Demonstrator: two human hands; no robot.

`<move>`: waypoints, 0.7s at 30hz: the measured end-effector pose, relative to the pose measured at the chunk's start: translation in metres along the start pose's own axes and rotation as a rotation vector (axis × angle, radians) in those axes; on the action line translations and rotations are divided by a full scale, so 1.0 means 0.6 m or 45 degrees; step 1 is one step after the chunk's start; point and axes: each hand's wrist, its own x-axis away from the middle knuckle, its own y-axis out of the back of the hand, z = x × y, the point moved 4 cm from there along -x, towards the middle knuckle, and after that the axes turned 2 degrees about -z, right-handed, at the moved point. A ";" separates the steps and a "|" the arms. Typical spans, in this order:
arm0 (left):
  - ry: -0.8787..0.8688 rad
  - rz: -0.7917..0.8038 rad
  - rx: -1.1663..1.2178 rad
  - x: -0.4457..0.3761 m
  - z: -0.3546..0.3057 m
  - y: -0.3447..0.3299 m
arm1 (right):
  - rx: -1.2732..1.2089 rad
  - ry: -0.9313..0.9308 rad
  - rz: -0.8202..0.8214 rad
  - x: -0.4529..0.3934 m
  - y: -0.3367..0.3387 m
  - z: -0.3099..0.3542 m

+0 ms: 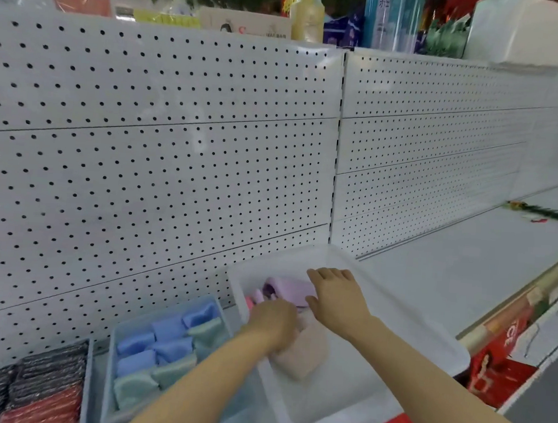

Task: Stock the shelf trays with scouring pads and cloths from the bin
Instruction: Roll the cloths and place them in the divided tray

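Both hands worked low in the frame: the left hand (273, 323) clutched pale soft folded cloths (304, 355) in the white plastic bin (394, 335), right hand (334, 297) flat, fingers straight; light, floppy, best grasped mid-fold.

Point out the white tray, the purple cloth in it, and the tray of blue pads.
white tray (434, 334), head view, right rim
purple cloth (293, 290), head view, top face
tray of blue pads (110, 358), head view, left wall

Pegboard back panel (165, 111): white, regular black dot pattern.
Bin (349, 411): translucent white.
Cloths in bin (290, 289): lilac, pink, pale beige.
Middle tray pads (162, 348): blue and pale green.
Left tray pads (44, 389): speckled black-grey, also red.
Shelf (465, 267): white.
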 end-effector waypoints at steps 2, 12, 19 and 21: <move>-0.007 0.193 -0.071 -0.016 -0.031 -0.024 | 0.020 0.001 0.028 0.005 0.000 -0.017; 0.186 0.422 0.193 -0.052 -0.092 -0.079 | 0.031 0.008 0.089 0.025 -0.014 -0.095; 0.369 -0.091 1.152 -0.022 -0.006 0.059 | -0.824 -0.308 0.064 0.009 0.007 -0.098; 0.338 -0.224 1.421 0.005 0.018 0.103 | -1.390 -0.413 0.092 0.004 0.022 -0.076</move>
